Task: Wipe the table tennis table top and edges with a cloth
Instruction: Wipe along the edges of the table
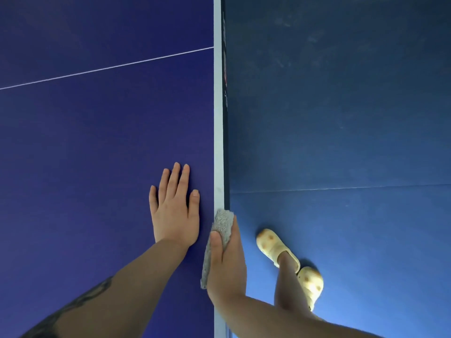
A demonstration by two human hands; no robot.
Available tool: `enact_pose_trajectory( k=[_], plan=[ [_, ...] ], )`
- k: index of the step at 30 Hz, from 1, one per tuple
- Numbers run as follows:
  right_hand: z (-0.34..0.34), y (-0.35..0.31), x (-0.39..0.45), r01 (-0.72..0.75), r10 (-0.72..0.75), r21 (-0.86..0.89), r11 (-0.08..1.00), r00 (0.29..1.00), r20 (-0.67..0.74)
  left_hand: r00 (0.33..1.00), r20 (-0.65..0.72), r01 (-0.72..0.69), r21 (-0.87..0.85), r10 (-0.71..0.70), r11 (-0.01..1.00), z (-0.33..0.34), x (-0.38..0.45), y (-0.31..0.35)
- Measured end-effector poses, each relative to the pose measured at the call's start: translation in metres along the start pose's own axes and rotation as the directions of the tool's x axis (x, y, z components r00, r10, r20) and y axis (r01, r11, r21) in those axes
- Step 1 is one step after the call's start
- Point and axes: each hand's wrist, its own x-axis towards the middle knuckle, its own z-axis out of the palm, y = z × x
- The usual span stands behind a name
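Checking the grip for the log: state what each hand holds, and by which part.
The right hand pinches the grey cloth near its middle, thumb on top, against the table's white edge. The left hand holds nothing, flat on the tabletop.

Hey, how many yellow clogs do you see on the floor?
2. One clog is on the blue floor right of the table edge; the other clog sits just behind it, partly hidden by the leg.

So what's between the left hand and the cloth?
Head view: only a bare strip of table top and part of its white edge line separate the flat left hand from the cloth.
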Motion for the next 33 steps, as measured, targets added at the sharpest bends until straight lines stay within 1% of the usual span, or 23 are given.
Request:
enact_pose_trajectory(
  k=[2,5,7,9,11,14,16,18,20,22,25,28,31,33],
  plan=[
    [0.000,-0.008,0.018,-0.012,0.012,-0.027,1.000,1.000,-0.005,1.000,0.001,-0.001,0.013,0.001,1.000,0.000,-0.001,0.001],
    [0.007,-0.042,0.082,0.032,-0.032,-0.050,0.998,1.000,0.002,1.000,0.009,-0.002,0.023,0.002,1.000,0.001,-0.002,0.001],
    [0.010,-0.061,0.114,0.039,-0.038,-0.035,0.999,0.999,0.007,0.999,0.017,0.027,0.047,-0.028,0.999,0.002,-0.002,-0.001],
    [0.008,-0.060,0.111,0.032,-0.031,-0.039,0.999,0.999,0.013,0.998,0.026,0.052,0.113,-0.055,0.992,0.004,-0.001,-0.002],
    [0.003,-0.044,0.078,0.034,-0.031,-0.065,0.997,0.999,0.042,0.997,0.045,0.055,0.140,-0.062,0.989,0.005,0.000,-0.002],
    [-0.007,-0.028,0.038,-0.021,0.031,-0.109,0.994,0.995,0.093,0.995,0.095,0.003,0.160,-0.018,0.987,0.002,0.005,-0.004],
    [-0.006,-0.039,0.057,-0.003,0.013,-0.111,0.994,0.996,0.089,0.991,0.135,-0.035,0.157,0.014,0.987,-0.005,0.016,-0.008],
    [0.000,-0.060,0.098,0.029,-0.021,-0.120,0.992,0.997,0.071,0.988,0.153,-0.046,0.145,0.024,0.988,-0.009,0.037,-0.008],
    [0.003,-0.084,0.140,0.020,-0.013,-0.100,0.995,0.997,0.070,0.990,0.139,-0.033,0.158,0.011,0.987,-0.010,0.067,0.001],
    [0.005,-0.093,0.160,0.020,-0.017,-0.062,0.998,0.998,0.054,0.993,0.114,-0.006,0.153,-0.011,0.988,-0.007,0.095,0.013],
    [0.005,-0.080,0.129,0.032,-0.030,-0.064,0.997,0.999,0.027,0.997,0.063,0.037,0.102,-0.044,0.994,-0.006,0.110,0.023],
    [0.002,-0.072,0.102,0.045,-0.044,-0.070,0.997,0.999,0.016,0.998,0.050,0.023,0.094,-0.028,0.995,-0.005,0.108,0.022],
    [0.006,-0.093,0.146,0.073,-0.072,-0.077,0.994,0.997,0.022,0.998,0.050,0.022,0.097,-0.027,0.995,-0.003,0.111,0.020],
    [0.008,-0.121,0.188,0.059,-0.057,-0.075,0.995,0.998,0.026,0.999,0.038,0.018,0.083,-0.022,0.996,-0.001,0.111,0.021]
  ],
)
